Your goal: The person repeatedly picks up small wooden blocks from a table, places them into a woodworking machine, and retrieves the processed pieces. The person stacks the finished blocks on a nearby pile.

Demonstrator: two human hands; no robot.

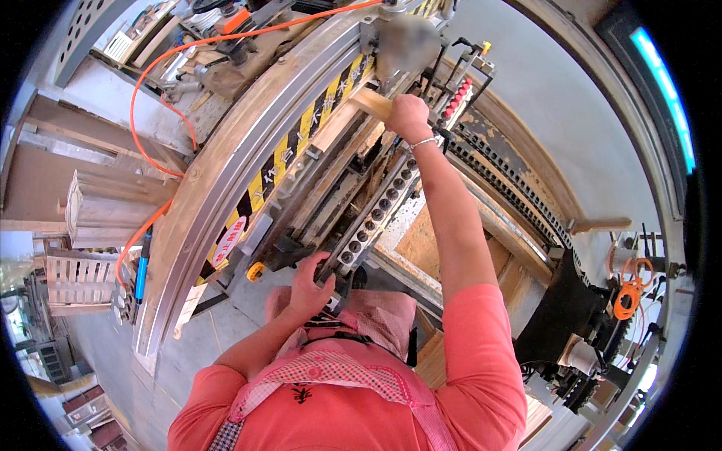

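With the arm stretched far forward, my right hand [410,119] is closed round the near end of a short pale wooden board [370,101]. A second pale wooden strip [335,128] lies just beside that board, along the machine. My left hand [311,287] is close to my body, with its fingers curled over the near end of a long metal bar [376,214]. A row of dark round fittings runs along the top of this bar. What lies under the left fingers is partly hidden.
A wood-edged metal rail [226,143] with yellow-black striped tape curves along the left. An orange hose [134,105] loops over it. Dark chain tracks [519,180] and a black machine part [564,316] stand on the right. Stacked slatted wood [83,274] sits at far left.
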